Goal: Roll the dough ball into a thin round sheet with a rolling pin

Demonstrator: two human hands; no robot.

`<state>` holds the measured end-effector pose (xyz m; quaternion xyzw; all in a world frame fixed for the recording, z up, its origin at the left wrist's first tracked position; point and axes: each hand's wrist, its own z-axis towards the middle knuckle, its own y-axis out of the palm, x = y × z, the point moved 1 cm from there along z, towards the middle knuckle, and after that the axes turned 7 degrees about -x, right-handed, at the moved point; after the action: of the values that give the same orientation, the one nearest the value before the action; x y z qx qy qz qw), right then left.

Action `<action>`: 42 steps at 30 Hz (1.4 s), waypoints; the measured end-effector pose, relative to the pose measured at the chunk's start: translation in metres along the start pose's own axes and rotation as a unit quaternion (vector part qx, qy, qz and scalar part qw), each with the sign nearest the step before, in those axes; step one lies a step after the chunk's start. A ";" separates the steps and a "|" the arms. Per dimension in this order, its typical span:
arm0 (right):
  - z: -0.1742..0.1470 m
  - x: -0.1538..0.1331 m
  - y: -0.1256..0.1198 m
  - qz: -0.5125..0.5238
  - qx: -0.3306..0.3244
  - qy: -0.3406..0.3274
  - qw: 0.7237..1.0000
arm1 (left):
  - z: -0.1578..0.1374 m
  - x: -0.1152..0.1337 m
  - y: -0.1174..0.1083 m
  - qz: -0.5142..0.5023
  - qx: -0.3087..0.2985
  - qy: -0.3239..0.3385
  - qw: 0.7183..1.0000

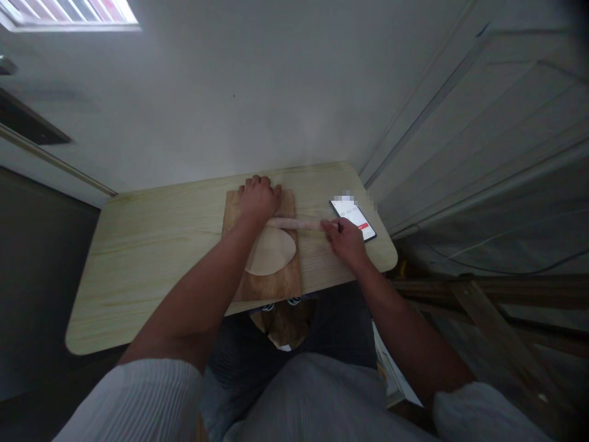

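Observation:
A round, flat sheet of rolled dough (271,253) lies on a wooden cutting board (271,287). Across the board's far part runs a pale rolling pin (301,224), its right end sticking out past the board's edge. My right hand (347,241) is closed around that end. At the far end of the board rests my left hand (259,197), palm down, fingers stretched forward and slightly apart. The pin's left end disappears beneath my left palm and wrist, so contact there is hidden. My left forearm covers the dough's left side.
The board sits on a light wood table (151,245) with rounded corners, against a white wall (257,104). A phone (361,224) with a lit screen lies right beside my right hand. Cables (497,270) and wooden beams (460,288) are at the right.

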<state>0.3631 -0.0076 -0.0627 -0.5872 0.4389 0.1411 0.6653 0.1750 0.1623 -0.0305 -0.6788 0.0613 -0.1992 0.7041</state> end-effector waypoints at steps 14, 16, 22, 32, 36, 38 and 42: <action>-0.005 0.000 -0.001 0.073 -0.013 0.019 0.997 | 0.004 0.001 0.000 0.008 -0.015 -0.009 1.000; -0.005 0.000 -0.001 0.067 -0.013 0.024 0.997 | 0.001 0.001 -0.001 0.000 -0.014 -0.006 1.000; -0.007 0.004 0.001 0.062 -0.010 0.012 0.998 | -0.006 0.002 -0.005 -0.011 -0.023 0.001 1.000; -0.009 0.006 0.006 0.108 -0.006 -0.001 0.994 | -0.015 0.001 -0.009 -0.004 0.002 0.009 1.000; -0.013 0.007 0.007 0.115 0.008 -0.015 0.993 | -0.020 0.000 -0.010 -0.009 -0.001 0.012 1.000; -0.016 0.007 0.007 0.124 0.006 -0.027 0.992 | -0.024 0.000 -0.012 -0.008 0.000 0.013 1.000; -0.023 0.006 0.005 0.128 0.007 -0.051 0.990 | -0.035 -0.001 -0.015 -0.009 -0.004 0.018 1.000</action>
<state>0.3533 -0.0291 -0.0694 -0.5137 0.4767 0.2519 0.6674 0.1590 0.1297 -0.0186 -0.6786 0.0688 -0.2177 0.6981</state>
